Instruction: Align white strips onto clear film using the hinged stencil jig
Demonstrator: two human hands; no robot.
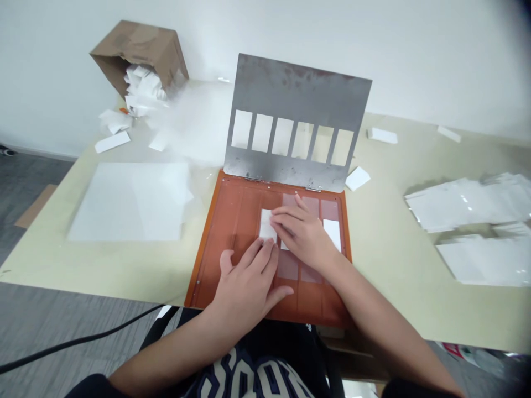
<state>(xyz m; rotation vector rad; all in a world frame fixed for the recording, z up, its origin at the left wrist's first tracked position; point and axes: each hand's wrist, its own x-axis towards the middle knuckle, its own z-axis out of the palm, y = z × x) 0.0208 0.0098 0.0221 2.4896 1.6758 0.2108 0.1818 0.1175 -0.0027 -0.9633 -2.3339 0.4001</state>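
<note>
A small white card (267, 220) lies on the orange base plate (232, 243) of a hinged frame. At its lower end rest the fingertips of my left hand (249, 282), which is spread with the thumb held out to the side. My right hand (305, 235) has its fingers drawn together at the card's upper right edge; its thumb is hidden. Beneath and beside my right hand are translucent sheet pieces (287, 268) in the base and another white card (332, 232). The hinged metal lid (302, 91), cut with several rectangular windows, stands raised behind.
On the left lies a translucent white sheet (128, 202). Behind it, a cardboard box (155, 47) on its side spills white pieces (143, 85). Stacks of white bags or cards (464, 204) are at the right. A small white block (357, 178) sits beside the lid.
</note>
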